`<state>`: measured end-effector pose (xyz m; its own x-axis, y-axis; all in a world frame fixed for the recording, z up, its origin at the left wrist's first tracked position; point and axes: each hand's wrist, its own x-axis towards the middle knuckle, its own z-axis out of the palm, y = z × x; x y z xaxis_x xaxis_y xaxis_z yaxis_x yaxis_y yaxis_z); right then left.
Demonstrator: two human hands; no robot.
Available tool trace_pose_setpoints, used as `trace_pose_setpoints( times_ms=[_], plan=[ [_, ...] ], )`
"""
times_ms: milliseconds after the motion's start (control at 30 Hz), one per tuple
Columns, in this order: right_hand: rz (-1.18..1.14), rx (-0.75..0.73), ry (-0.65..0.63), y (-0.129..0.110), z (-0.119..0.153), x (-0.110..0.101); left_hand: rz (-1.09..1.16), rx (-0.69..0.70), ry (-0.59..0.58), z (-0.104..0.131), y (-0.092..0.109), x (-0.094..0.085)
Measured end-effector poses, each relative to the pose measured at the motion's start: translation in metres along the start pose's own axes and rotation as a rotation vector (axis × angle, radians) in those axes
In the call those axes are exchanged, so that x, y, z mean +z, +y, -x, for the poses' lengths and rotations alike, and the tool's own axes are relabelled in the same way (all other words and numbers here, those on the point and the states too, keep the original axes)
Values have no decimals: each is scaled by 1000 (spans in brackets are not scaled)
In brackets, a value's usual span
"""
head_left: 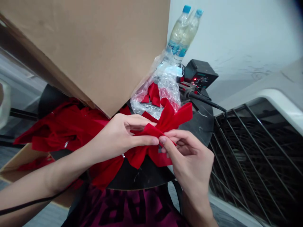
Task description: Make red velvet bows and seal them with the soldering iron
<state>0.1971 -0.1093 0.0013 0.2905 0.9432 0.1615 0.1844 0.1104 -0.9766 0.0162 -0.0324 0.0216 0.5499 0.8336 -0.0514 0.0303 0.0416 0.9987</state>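
A red fabric bow [167,118] with wide loops is held up over the dark round table [139,178]. My left hand [127,134] pinches a loop of it between thumb and fingers from the left. From the right, my right hand [184,151] grips the same bow near its middle, thumb tip close to the left thumb. Just left of my left hand lies a heap of red bows [71,126] at the table edge. Behind the held bow rests a clear plastic bag [169,88] with red fabric pieces by it.
A large cardboard box [94,47] stands at the back left. Two plastic bottles [182,34] with blue caps stand behind the bag. A black control unit [201,75] with a lit red light sits near a corded tool [203,99]. At right is a wire-grilled unit [251,151]; an open carton [21,162] is below left.
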Motion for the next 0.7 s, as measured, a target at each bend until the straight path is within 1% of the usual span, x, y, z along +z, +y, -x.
trace_pose_setpoints(
  times_ms=[133,233,300,367,467,533,700],
  plan=[
    [13,-10,44,4,4,2,130,-109,104,3,-4,3],
    [79,-44,77,11,4,2,189,-142,181,4,-6,5],
    [117,-43,53,15,4,-2,198,-140,192,3,-7,6],
    [129,-30,-9,16,2,-6,192,-118,200,3,-8,7],
    [114,-71,-76,15,-1,-11,169,-76,207,4,-13,6],
    [86,-89,-80,12,-3,-12,157,-53,198,3,-16,6],
    [-16,-19,-35,7,-4,-6,212,-44,171,2,-19,5]
  ],
)
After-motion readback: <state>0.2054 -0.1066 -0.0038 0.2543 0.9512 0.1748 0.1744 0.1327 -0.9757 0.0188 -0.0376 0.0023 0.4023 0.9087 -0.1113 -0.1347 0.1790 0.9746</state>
